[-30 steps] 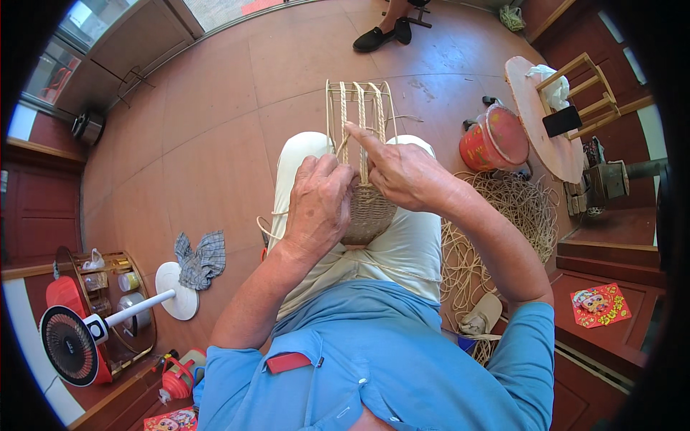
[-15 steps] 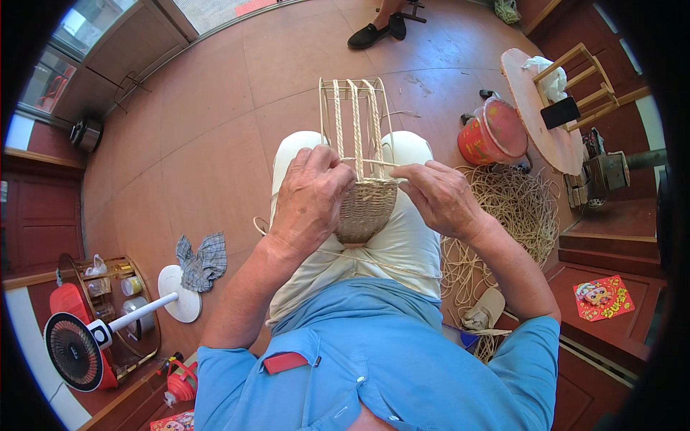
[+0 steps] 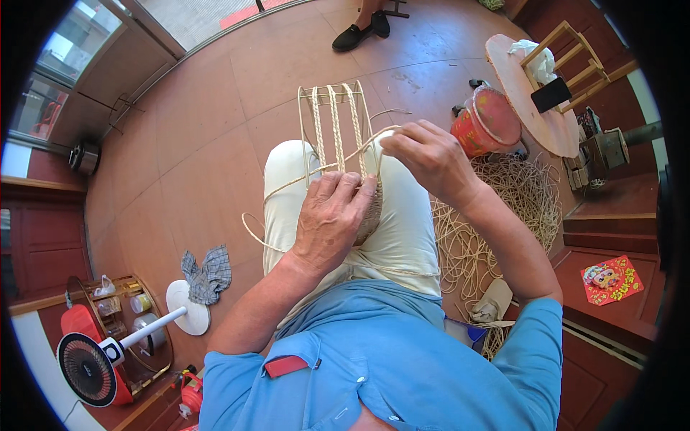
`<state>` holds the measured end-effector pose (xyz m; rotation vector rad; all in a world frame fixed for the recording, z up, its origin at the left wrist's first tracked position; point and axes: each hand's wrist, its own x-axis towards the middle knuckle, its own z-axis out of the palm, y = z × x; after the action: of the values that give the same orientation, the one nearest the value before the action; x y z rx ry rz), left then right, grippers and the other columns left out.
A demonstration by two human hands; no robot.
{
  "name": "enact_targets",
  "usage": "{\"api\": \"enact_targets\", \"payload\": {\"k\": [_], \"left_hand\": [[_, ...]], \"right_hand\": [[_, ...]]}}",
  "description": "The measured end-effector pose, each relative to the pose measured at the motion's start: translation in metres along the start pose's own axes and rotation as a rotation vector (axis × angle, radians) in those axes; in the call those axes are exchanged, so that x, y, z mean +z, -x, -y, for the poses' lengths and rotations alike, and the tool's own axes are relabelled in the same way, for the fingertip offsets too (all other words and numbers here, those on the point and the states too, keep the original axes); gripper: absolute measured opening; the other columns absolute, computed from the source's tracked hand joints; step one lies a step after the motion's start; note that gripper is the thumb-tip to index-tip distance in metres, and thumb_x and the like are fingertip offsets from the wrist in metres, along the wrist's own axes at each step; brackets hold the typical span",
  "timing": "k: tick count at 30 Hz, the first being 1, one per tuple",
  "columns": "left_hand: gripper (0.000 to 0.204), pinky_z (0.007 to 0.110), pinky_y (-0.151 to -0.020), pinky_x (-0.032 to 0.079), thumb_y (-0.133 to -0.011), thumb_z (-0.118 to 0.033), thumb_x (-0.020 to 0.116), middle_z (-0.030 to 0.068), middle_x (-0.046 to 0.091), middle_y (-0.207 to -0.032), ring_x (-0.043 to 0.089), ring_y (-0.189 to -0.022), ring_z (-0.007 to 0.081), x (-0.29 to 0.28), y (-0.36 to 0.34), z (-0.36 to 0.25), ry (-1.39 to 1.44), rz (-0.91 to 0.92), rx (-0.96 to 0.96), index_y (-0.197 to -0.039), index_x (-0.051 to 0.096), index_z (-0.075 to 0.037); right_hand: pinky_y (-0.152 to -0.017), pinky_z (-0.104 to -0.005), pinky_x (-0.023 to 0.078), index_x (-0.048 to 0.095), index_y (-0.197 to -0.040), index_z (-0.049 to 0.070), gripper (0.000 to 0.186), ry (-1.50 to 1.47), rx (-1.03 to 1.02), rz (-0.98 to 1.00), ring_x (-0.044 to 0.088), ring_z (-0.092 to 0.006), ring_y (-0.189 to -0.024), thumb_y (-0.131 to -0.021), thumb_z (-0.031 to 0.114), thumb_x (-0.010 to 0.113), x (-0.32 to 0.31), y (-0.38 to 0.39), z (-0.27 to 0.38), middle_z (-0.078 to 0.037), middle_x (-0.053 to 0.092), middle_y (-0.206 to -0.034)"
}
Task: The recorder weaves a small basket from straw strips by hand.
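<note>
A partly woven basket [image 3: 372, 210] sits between my thighs, with a tight woven body at the near end. Its bare wire frame [image 3: 301, 115] and three braided straw strands [image 3: 333, 122] stretch away from me. My left hand [image 3: 327, 219] is closed over the weave's edge and hides most of the woven body. Off to the right, my right hand [image 3: 435, 159] pinches a thin straw cord [image 3: 352, 152], which slants across the strands and on over my left thigh. A loose loop of cord hangs beside that thigh.
A tangled cord heap [image 3: 507, 208] lies on the floor at right, near a red bucket [image 3: 489, 123] and round board [image 3: 528, 86]. At left stand a fan [image 3: 88, 368] and a checked cloth [image 3: 208, 274]. Another person's black shoes [image 3: 352, 37] are at the far side.
My left hand has moved right and down onto the weave. My right hand has risen slightly, drawing the cord into a slant across the strands. The basket has shifted left in view.
</note>
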<state>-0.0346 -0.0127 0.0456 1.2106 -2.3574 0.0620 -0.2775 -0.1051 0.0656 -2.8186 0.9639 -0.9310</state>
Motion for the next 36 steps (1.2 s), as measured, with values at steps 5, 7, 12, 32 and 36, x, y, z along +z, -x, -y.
{"api": "enact_targets", "payload": {"k": [5, 7, 12, 32, 36], "left_hand": [[0.037, 0.043, -0.102, 0.051, -0.094, -0.011, 0.067, 0.0078, 0.066, -0.114, 0.062, -0.114, 0.0281, 0.001, -0.006, -0.002, 0.008, 0.031, -0.018, -0.13, 0.072, -0.006], [0.035, 0.043, -0.101, 0.051, -0.094, -0.011, 0.067, 0.0078, 0.066, -0.112, 0.062, -0.113, 0.0286, 0.0, -0.01, -0.002, 0.039, 0.031, -0.037, -0.128, 0.073, -0.007], [0.023, 0.046, -0.098, 0.05, -0.097, -0.007, 0.075, 0.0098, 0.07, -0.104, 0.063, -0.104, 0.0331, -0.008, -0.019, -0.003, 0.245, 0.059, -0.174, -0.12, 0.077, -0.009], [0.025, 0.046, -0.1, 0.05, -0.094, -0.01, 0.08, 0.0104, 0.069, -0.114, 0.063, -0.109, 0.0324, 0.001, -0.032, -0.013, 0.236, -0.041, -0.136, -0.119, 0.078, -0.01], [0.016, 0.046, -0.095, 0.05, -0.094, -0.014, 0.078, 0.0103, 0.063, -0.108, 0.061, -0.105, 0.0319, 0.023, -0.039, -0.021, 0.184, -0.01, -0.084, -0.108, 0.074, -0.007]], "right_hand": [[-0.087, -0.0414, 0.062, 0.076, -0.116, 0.006, 0.021, -0.207, 0.086, -0.057, 0.074, -0.034, -0.098, -0.096, 0.008, 0.079, 0.025, -0.013, 0.002, -0.011, 0.076, -0.108], [-0.087, -0.0386, 0.062, 0.076, -0.12, 0.007, 0.022, -0.277, 0.175, -0.111, 0.076, -0.0284, -0.1, -0.098, 0.006, 0.078, 0.025, -0.009, 0.013, -0.01, 0.077, -0.114], [-0.095, -0.0341, 0.06, 0.056, -0.154, 0.003, 0.051, -0.898, 0.931, -0.034, 0.073, -0.0143, -0.107, -0.109, 0.021, 0.075, 0.029, 0.03, 0.021, -0.01, 0.074, -0.132], [-0.102, -0.0406, 0.057, 0.053, -0.132, 0.012, 0.039, -1.884, 1.175, -0.356, 0.072, -0.0172, -0.099, -0.098, 0.004, 0.069, 0.012, 0.061, 0.029, -0.004, 0.07, -0.103], [-0.097, -0.0399, 0.059, 0.054, -0.131, 0.012, 0.039, -1.808, 1.195, -0.305, 0.072, -0.0165, -0.093, -0.097, 0.003, 0.07, 0.007, 0.07, 0.016, -0.003, 0.069, -0.099]]}}
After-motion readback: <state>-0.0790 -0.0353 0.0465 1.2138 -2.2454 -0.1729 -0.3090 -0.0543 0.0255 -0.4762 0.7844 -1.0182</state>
